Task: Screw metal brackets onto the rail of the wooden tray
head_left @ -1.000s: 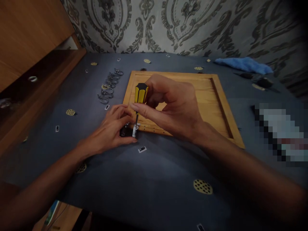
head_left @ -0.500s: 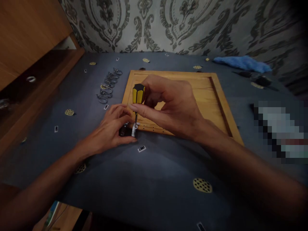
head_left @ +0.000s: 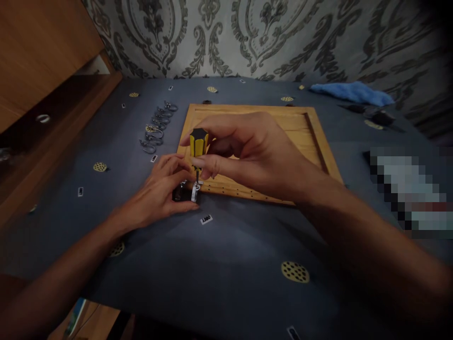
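Note:
My right hand (head_left: pixel 255 153) is closed around a short screwdriver (head_left: pixel 198 144) with a yellow and black handle, held upright with its tip down on a small metal fitting (head_left: pixel 194 192). My left hand (head_left: pixel 161 191) pinches that fitting and a dark part beside it, pressing them against the near left corner of a wooden panel (head_left: pixel 300 127). The panel lies flat on a dark blue cloth and shows a row of small holes along its near edge.
Several metal hooks (head_left: pixel 155 127) lie in a row left of the panel. A blue rag (head_left: pixel 354 92) and dark tools (head_left: pixel 375 115) lie at the far right. A wooden shelf unit (head_left: pixel 42 94) stands along the left. A blurred patch (head_left: pixel 406 189) sits at right.
My right hand has rotated around the screwdriver handle, fingers shifting leftward, and the handle sits a little lower. The left hand stays on the fitting.

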Action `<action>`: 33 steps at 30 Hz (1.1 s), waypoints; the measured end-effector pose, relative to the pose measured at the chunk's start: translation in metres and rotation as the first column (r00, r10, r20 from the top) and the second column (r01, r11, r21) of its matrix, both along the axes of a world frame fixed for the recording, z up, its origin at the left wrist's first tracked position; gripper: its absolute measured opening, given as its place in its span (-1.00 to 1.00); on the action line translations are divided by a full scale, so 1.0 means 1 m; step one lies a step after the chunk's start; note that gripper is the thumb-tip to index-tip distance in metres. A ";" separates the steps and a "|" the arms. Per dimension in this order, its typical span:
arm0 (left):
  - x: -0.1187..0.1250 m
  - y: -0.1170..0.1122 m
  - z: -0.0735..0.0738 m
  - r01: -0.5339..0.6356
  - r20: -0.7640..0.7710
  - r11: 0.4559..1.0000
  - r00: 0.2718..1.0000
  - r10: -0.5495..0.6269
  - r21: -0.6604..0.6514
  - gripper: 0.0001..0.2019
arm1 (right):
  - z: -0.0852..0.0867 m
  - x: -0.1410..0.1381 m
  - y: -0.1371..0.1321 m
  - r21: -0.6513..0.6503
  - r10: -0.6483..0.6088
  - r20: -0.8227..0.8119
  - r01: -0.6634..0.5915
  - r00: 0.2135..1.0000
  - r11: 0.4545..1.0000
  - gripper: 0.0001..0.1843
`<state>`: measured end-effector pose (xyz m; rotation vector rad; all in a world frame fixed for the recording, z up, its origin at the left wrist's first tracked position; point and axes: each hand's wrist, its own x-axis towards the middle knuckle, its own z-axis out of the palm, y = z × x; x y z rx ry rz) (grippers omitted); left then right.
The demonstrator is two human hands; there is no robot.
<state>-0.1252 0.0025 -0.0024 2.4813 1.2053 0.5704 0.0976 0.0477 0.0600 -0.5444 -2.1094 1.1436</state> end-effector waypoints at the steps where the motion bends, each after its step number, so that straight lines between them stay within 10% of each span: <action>1: 0.000 0.000 0.000 -0.002 -0.004 1.000 1.000 0.002 -0.002 -0.62 | -0.001 -0.001 -0.001 0.032 -0.036 0.000 0.036 0.999 0.999 -0.76; 7: 0.002 -0.001 0.001 -0.010 -0.009 1.000 1.000 0.010 0.011 -0.66 | -0.011 -0.012 -0.005 0.267 -0.224 -0.062 0.232 0.973 0.935 -0.68; 18: 0.001 0.000 0.004 0.003 -0.054 1.000 0.999 -0.003 -0.002 -0.59 | 0.005 -0.003 -0.004 -0.030 -0.057 0.038 0.058 0.998 0.998 -0.73; 33: 0.000 -0.001 -0.003 -0.034 -0.007 0.999 0.999 0.034 0.009 -0.64 | 0.006 0.001 -0.005 0.074 -0.245 -0.043 0.248 0.969 0.966 -0.65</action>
